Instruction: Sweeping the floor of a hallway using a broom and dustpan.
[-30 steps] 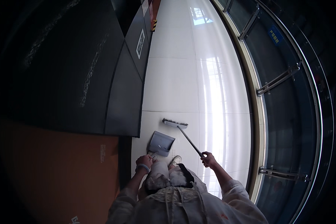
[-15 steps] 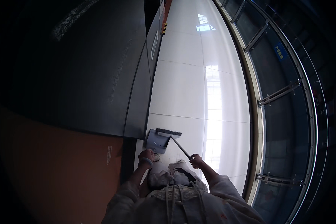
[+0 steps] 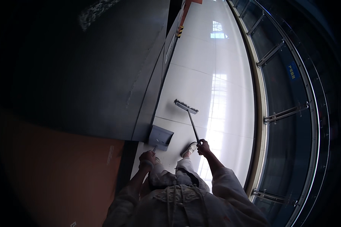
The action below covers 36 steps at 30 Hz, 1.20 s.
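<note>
A broom with a grey handle and dark bristles reaches out ahead of me. My right hand is closed round the upper part of its handle. The broom's head is tilted with its bristles facing away from me, and I cannot tell whether it touches the floor. Nearer and to the left is a grey dustpan, beside the foot of the dark wall. My left hand is closed on the dustpan's short handle, most of which the fingers hide. The broom and dustpan are apart.
Pale, shiny floor tiles run ahead. Dark panels and an orange-brown panel border the left. A glass railing with metal brackets lines the right. My right shoe stands forward, and a yellow-black striped marker is farther off.
The broom has swung forward and slightly right, away from the dustpan, as my right hand moved ahead. The dustpan has shifted slightly right in view. My right foot has come forward.
</note>
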Available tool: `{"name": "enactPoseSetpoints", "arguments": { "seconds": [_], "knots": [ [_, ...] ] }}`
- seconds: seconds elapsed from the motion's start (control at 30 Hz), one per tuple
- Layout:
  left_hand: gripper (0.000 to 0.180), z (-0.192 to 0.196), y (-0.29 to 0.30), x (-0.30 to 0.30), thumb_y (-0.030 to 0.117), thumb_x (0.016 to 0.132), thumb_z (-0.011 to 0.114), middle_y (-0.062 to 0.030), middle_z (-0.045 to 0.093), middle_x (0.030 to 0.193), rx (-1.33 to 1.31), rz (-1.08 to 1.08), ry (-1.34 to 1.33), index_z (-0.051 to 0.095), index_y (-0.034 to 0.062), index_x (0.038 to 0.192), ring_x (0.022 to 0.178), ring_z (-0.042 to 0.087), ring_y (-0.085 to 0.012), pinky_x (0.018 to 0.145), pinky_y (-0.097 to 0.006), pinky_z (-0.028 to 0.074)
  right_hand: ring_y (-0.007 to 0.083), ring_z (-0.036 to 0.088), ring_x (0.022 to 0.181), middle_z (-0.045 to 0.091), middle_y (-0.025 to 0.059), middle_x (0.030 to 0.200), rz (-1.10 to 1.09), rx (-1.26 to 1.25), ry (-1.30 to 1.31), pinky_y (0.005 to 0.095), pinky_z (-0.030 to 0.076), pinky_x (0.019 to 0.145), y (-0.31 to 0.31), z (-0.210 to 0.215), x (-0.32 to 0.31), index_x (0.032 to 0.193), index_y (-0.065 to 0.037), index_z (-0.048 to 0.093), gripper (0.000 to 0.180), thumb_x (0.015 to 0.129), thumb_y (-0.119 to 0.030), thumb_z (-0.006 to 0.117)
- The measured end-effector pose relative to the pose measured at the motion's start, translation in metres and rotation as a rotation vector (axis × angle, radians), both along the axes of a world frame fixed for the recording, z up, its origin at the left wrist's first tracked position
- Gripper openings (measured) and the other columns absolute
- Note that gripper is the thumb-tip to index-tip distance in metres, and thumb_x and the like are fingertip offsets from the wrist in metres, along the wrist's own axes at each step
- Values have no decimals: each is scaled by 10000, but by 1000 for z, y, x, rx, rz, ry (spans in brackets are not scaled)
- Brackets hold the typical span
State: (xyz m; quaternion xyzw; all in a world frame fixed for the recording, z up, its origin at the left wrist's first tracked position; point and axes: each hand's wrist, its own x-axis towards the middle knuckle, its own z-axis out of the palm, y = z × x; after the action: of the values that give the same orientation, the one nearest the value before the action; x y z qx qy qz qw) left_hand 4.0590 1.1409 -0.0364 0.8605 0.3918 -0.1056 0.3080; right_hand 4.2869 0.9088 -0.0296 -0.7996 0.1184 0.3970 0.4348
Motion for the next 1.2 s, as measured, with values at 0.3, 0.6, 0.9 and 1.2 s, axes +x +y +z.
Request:
{"name": "enactPoseSetpoints", "arguments": {
  "seconds": [0.3, 0.6, 0.9, 1.2],
  "knots": [
    [112, -30, 0, 53, 223, 732, 606, -60, 635, 829, -10, 128, 83, 613, 173, 832, 809, 611, -240, 696, -369, 479, 126, 416, 352, 478, 58, 530, 407, -53, 431, 254, 312, 307, -9, -20, 50, 961, -57, 532, 201, 762, -32, 539],
    [116, -16, -4, 121, 166, 698, 653, -117, 619, 731, -119, 158, -122, 606, 81, 761, 699, 613, -237, 624, -342, 474, 112, 360, 368, 427, 58, 542, 135, 109, 367, 245, 248, 323, -82, 17, 193, 1164, -45, 401, 398, 789, -39, 531],
    [155, 17, -60, 250, 270, 711, 617, -87, 634, 794, -29, -122, 150, 635, 151, 809, 749, 610, -260, 679, -367, 478, 129, 393, 378, 420, 54, 552, -57, 18, 110, 264, 281, 304, -97, -32, 283, 1009, -62, 445, 253, 767, 6, 463],
    [126, -4, -73, 322, 243, 719, 618, -89, 633, 793, 50, -277, 195, 635, 143, 794, 778, 609, -254, 698, -363, 483, 119, 395, 380, 445, 61, 539, 199, 8, 399, 255, 298, 324, -152, 6, 265, 1078, -32, 486, 304, 778, -37, 535]
  ]
}}
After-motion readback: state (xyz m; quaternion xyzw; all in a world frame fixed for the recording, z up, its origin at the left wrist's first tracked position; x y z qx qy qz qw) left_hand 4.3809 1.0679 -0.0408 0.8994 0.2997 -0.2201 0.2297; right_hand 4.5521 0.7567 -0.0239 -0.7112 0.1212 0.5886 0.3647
